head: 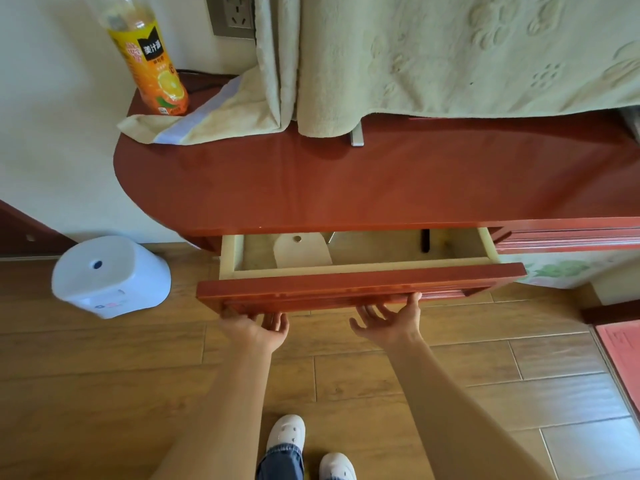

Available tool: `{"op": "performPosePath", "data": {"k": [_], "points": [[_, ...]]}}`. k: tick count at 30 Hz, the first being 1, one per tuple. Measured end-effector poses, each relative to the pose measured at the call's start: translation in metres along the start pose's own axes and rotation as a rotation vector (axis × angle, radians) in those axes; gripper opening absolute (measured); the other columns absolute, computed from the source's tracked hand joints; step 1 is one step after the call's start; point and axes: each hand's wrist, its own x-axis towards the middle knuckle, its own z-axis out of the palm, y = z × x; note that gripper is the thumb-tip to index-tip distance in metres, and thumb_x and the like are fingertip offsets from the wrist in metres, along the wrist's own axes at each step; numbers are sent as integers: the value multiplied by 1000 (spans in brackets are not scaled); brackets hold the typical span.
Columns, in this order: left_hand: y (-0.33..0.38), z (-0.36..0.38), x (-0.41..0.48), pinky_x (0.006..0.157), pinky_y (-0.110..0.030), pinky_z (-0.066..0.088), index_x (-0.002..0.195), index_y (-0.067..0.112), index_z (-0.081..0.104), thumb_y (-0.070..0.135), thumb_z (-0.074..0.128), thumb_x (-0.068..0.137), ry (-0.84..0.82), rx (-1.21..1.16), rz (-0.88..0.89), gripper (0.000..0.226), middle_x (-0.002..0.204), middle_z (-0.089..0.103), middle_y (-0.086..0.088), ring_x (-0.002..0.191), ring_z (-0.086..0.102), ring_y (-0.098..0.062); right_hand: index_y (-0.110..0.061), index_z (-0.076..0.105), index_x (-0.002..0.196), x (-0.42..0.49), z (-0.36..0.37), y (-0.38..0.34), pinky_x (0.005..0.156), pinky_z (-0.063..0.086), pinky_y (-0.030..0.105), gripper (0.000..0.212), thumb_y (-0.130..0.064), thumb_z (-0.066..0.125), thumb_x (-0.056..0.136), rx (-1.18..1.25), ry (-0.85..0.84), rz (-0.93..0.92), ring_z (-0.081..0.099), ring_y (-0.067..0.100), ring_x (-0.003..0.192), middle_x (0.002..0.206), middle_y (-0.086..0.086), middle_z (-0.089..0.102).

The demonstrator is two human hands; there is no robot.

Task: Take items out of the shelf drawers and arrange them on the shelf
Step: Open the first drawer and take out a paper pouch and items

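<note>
The red wooden drawer [360,287] is pulled partly out from under the red shelf top [346,181]. Inside lie a pale card with a small round metal piece [300,252] and a thin black stick [425,240] at the back right. My left hand [258,327] is palm-up under the drawer front's left part, with its thumb and curled fingers hooked on the lower edge. My right hand [388,320] is palm-up below the middle of the front, fingers spread, and its thumb tip touches the lower edge.
An orange juice bottle [149,60] stands at the shelf's back left beside a pale green towel [214,119]. A larger green cloth [450,57] hangs over something behind. A white dispenser [110,275] sits on the wooden floor to the left. My shoes [287,434] are below.
</note>
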Motion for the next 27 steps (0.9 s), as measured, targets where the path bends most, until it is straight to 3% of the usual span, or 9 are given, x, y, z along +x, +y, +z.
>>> {"op": "performPosePath", "data": {"k": [4, 7, 13, 22, 25, 27], "points": [[-12, -22, -9, 92, -37, 42, 106, 15, 52, 50, 33, 86, -35, 11, 23, 44, 122, 52, -12, 105, 54, -24, -8, 50, 114, -10, -23, 7, 96, 36, 49, 77, -76, 39, 79, -30, -45, 12, 56, 27, 110, 109, 14, 56], [-19, -37, -14, 83, -38, 43, 106, 15, 53, 53, 32, 86, -47, 12, 39, 48, 118, 53, -11, 100, 55, -24, -8, 50, 103, -15, -38, 9, 92, 38, 43, 75, -78, 38, 77, -37, -76, 25, 56, 25, 100, 103, 13, 56], [-36, -67, -27, 97, -40, 41, 110, 14, 52, 59, 30, 88, -48, -17, 89, 55, 119, 52, -13, 109, 53, -25, -9, 48, 105, -28, -72, 19, 89, 37, 39, 83, -84, 37, 71, -23, -111, 55, 54, 25, 112, 110, 12, 56], [-43, -94, -33, 90, -43, 42, 121, 10, 52, 70, 31, 82, -91, -7, 96, 74, 122, 53, -16, 107, 53, -29, -11, 46, 98, -36, -95, 27, 72, 34, 33, 79, -84, 37, 71, -68, -126, 39, 55, 23, 106, 106, 9, 55], [-43, -98, -35, 85, -41, 43, 123, 8, 51, 70, 31, 80, -88, 1, 82, 77, 122, 52, -17, 107, 53, -28, -11, 46, 97, -36, -100, 29, 80, 35, 33, 77, -83, 37, 72, -70, -123, 28, 55, 20, 111, 109, 7, 54], [-43, -101, -37, 88, -39, 44, 122, 8, 52, 69, 30, 80, -79, 14, 78, 78, 123, 53, -16, 109, 54, -27, -12, 47, 99, -36, -104, 31, 86, 34, 33, 76, -83, 37, 73, -66, -122, 29, 53, 18, 119, 112, 5, 54]]}}
